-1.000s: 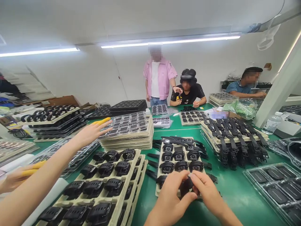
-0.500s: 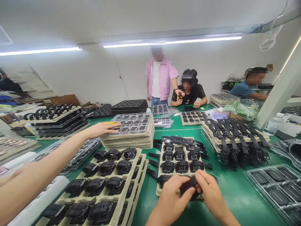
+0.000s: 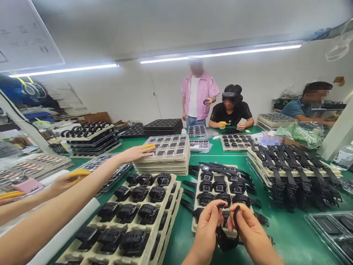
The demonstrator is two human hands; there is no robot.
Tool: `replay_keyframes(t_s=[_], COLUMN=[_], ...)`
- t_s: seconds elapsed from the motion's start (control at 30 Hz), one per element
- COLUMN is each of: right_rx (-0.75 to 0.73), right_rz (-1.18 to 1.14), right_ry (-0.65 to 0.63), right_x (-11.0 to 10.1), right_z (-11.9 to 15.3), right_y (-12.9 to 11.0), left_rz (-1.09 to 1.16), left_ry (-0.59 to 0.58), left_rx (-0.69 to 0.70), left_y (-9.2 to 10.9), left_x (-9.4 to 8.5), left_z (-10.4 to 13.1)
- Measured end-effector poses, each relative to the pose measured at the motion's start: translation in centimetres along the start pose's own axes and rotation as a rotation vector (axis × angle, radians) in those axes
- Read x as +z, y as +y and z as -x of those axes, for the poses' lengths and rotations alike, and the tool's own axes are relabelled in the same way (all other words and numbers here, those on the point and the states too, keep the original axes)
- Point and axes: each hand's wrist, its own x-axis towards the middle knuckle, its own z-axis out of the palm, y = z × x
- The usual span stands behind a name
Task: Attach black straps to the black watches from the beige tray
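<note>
Between my two hands I hold a black watch strap (image 3: 228,241) by its two ends, bent into a loop that hangs open downward. My left hand (image 3: 205,228) pinches one end and my right hand (image 3: 249,232) the other. Whether a watch body is on the strap, I cannot tell. Directly behind my hands lies a cream tray (image 3: 195,200) with black smartwatches (image 3: 220,187) in its pockets, several straps sticking out over its sides. My fingers hide part of its front row.
At left stand stacked cream trays (image 3: 161,211) of strapped watches. A co-worker's arm (image 3: 91,186) reaches across to a stack of screen trays (image 3: 162,167). Trays draped with black straps (image 3: 275,173) stand at right, near a clear tray (image 3: 317,224). Several other people are around the green table (image 3: 281,228).
The strap has gone from bunched between my hands to an open loop, with my hands slightly apart. The view has swung left. The standing person's hand has drawn back from the seated person.
</note>
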Motion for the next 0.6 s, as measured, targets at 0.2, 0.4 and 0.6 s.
replay_keyframes(t_s=[0.2,0.4,0.6], right_rx=[0.093,0.035,0.045], right_rz=[0.007,-0.116,-0.206], right_ry=[0.136,0.101,0.123], right_x=[0.9,0.3,0.9], right_z=[0.8,0.5,0.5], right_y=[-0.2,0.4,0.9], left_rz=[-0.027,-0.153,-0.208], left_ry=[0.008,-0.077,-0.129], left_rx=[-0.008,0.062,0.095], left_y=[-0.3,-0.6,-0.6], left_x=[0.2,-0.1,0.1], left_z=[0.5,0.9,1.0])
